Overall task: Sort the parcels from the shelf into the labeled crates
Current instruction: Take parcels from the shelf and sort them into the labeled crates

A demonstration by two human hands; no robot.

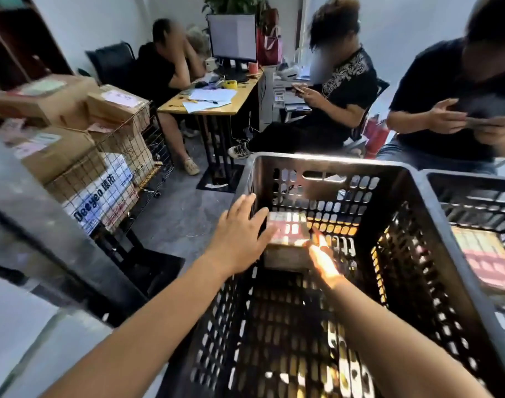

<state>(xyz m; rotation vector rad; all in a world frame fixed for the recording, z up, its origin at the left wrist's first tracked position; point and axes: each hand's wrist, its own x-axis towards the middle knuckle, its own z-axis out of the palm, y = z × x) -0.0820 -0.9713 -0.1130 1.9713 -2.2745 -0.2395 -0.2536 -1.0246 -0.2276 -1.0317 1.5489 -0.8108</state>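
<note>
A small cardboard parcel [288, 239] with a pink-and-white label lies low inside a tall black perforated crate [417, 254]. My left hand [239, 234] reaches over the crate's left rim, fingers spread, fingertips against the parcel's left side. My right hand [324, 261] is inside the crate, lit by a bright patch, touching the parcel's right edge. Whether either hand still grips the parcel is unclear.
A second black crate [475, 214] on the right holds a pink-labelled parcel [486, 259]. A wire cage [124, 173] stacked with cardboard boxes stands at left, beside a grey shelf frame [44, 214]. Three seated people and a desk [211, 106] with a monitor lie beyond.
</note>
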